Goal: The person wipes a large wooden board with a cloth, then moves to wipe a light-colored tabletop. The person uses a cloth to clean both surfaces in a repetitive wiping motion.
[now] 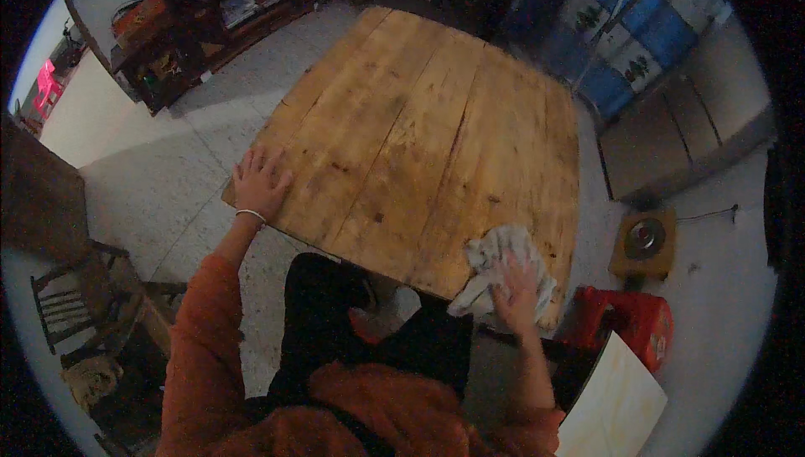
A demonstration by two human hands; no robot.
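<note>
A square wooden table (419, 130) made of wide planks fills the middle of the view. My left hand (258, 182) lies flat on its near left corner, fingers spread, a thin bracelet on the wrist. My right hand (517, 289) presses on a crumpled white cloth (500, 256) at the table's near right corner. Part of the cloth hangs over the table's edge. Both sleeves are orange.
A dark shelf unit (201, 21) with clutter stands at the far left. A wooden chair (80, 298) is at my lower left. A red box (629, 323), a pale board (616, 411) and a small yellow stool (644, 243) sit to the right on the floor.
</note>
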